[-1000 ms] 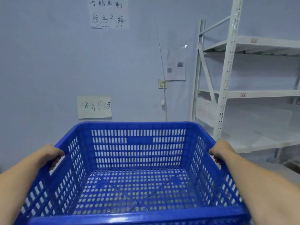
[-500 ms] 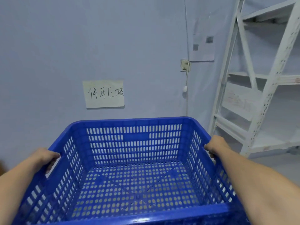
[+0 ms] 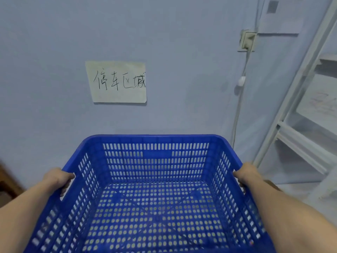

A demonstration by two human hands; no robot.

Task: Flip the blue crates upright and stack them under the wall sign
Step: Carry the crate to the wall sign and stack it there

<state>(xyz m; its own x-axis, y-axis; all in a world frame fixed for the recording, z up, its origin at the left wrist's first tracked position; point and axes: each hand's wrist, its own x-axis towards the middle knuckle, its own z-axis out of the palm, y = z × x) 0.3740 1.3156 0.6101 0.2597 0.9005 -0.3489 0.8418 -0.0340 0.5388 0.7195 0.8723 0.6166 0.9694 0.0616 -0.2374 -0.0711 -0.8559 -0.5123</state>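
Observation:
A blue perforated plastic crate point(image 3: 155, 161) is upright and empty, filling the lower middle of the head view. My left hand point(image 3: 58, 178) grips its left rim and my right hand point(image 3: 245, 173) grips its right rim. The crate's far wall is close to the pale blue wall. A handwritten paper wall sign point(image 3: 118, 82) hangs on that wall just above and slightly left of the crate's far edge. The floor under the crate is hidden by it.
A white metal shelving rack point(image 3: 299, 114) stands at the right against the wall. A wall socket point(image 3: 247, 41) with a white cable hanging down is right of the sign. A brown wooden object point(image 3: 7, 183) shows at the left edge.
The crate and I have come closer to the wall. The sign now appears larger and nearer the crate's far rim, and the rack has slid toward the right edge. Both hands keep their hold.

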